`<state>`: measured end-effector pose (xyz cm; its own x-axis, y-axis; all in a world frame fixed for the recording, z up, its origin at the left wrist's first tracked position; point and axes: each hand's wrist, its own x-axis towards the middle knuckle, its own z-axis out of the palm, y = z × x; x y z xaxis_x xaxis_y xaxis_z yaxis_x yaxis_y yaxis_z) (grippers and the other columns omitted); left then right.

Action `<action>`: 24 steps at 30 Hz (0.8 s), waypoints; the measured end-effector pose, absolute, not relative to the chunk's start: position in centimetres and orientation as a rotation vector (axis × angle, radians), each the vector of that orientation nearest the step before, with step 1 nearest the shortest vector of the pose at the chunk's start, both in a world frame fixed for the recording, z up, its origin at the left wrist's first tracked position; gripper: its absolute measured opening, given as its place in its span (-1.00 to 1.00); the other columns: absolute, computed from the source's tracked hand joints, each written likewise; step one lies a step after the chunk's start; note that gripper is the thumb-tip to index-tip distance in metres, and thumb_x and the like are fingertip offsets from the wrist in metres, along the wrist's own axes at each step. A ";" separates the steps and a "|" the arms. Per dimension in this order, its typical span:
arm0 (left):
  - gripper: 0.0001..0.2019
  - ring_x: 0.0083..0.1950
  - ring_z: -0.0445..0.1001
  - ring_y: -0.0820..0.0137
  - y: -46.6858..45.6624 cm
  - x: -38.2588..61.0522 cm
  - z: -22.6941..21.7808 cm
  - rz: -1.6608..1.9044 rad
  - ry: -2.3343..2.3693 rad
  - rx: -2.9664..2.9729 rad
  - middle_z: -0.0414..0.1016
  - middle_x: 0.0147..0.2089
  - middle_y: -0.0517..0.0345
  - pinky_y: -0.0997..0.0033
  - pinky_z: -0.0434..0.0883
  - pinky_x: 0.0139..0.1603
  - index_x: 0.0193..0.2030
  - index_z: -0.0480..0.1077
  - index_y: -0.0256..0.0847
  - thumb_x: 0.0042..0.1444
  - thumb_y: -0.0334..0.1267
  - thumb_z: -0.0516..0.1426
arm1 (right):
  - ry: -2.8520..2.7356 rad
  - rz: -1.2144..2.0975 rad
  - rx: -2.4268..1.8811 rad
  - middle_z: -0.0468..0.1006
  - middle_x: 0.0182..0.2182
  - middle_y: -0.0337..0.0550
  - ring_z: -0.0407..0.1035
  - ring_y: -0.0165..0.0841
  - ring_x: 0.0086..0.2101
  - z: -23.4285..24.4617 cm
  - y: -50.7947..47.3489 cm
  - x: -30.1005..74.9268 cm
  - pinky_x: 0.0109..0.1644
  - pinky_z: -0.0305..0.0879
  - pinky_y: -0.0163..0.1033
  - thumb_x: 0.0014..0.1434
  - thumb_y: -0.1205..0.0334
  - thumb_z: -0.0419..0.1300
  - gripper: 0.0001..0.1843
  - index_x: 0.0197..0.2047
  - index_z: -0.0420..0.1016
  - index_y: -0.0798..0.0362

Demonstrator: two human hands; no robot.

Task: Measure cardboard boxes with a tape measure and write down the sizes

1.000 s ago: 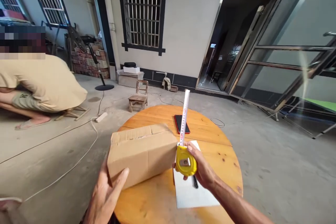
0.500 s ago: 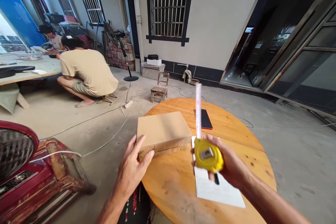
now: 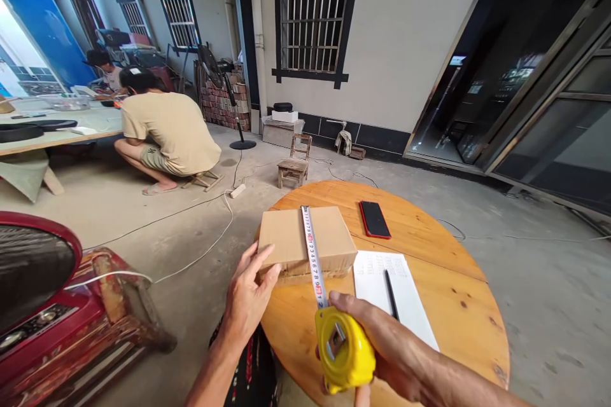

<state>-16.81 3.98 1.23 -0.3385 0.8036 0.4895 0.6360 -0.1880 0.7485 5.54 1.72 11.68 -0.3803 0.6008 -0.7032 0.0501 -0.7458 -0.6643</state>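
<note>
A brown cardboard box (image 3: 286, 235) lies on the round wooden table (image 3: 458, 305). My left hand (image 3: 248, 302) rests against its near left corner, thumb and fingers spread apart. In my right hand (image 3: 377, 331) is a yellow tape measure (image 3: 346, 350), held in front of the box at the table's near side. Its metal blade (image 3: 312, 254) runs out over the box top, with the end at the far edge. To the right lie a sheet of paper (image 3: 377, 264) with printed or written rows and a black pen (image 3: 391, 292) on it.
A phone with a red case (image 3: 375, 219) lies on the table behind the paper. At the lower left stands a red fan (image 3: 42, 292). A person in a yellow shirt (image 3: 167, 133) squats by another table; a small wooden chair (image 3: 293, 165) stands beyond mine.
My right hand has come down, left and nearer with the tape measure. The blade, upright before, now lies across the box top. My left hand stays at the box corner.
</note>
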 end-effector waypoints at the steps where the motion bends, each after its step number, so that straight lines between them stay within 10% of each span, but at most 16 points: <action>1: -0.65 0.27 0.37 0.17 4.0 -16.8 1.3 1.554 1.892 1.699 0.40 0.20 -0.01 0.18 0.38 0.23 0.06 0.49 -0.12 0.20 -0.05 0.11 | -0.870 2.148 -1.508 0.61 -0.36 -0.01 0.56 -0.22 -0.47 11.7 1.5 5.5 -0.68 0.35 -0.35 0.16 -0.14 0.18 -0.45 0.03 0.38 0.14; 19: -0.51 0.33 0.25 0.11 2.5 -16.1 4.0 1.657 1.969 1.603 0.26 0.33 -0.07 0.03 0.22 0.34 0.22 0.36 -0.13 0.20 0.00 0.12 | -1.429 1.953 -1.317 0.44 -0.30 -0.18 0.39 -0.30 -0.25 11.2 0.1 9.4 -0.18 0.36 -0.27 0.11 -0.25 0.21 -0.49 -0.16 0.48 0.05; 24: -0.42 0.00 0.53 0.17 0.8 -15.7 5.9 1.542 1.762 1.305 0.54 0.03 0.04 0.24 0.49 0.01 0.17 0.41 -0.07 0.07 0.17 0.19 | -1.649 2.067 -1.393 0.35 -0.46 -0.31 0.23 -0.43 -0.42 10.7 -0.7 13.0 -0.31 0.21 -0.37 0.06 -0.10 0.30 -0.58 -0.10 0.52 -0.02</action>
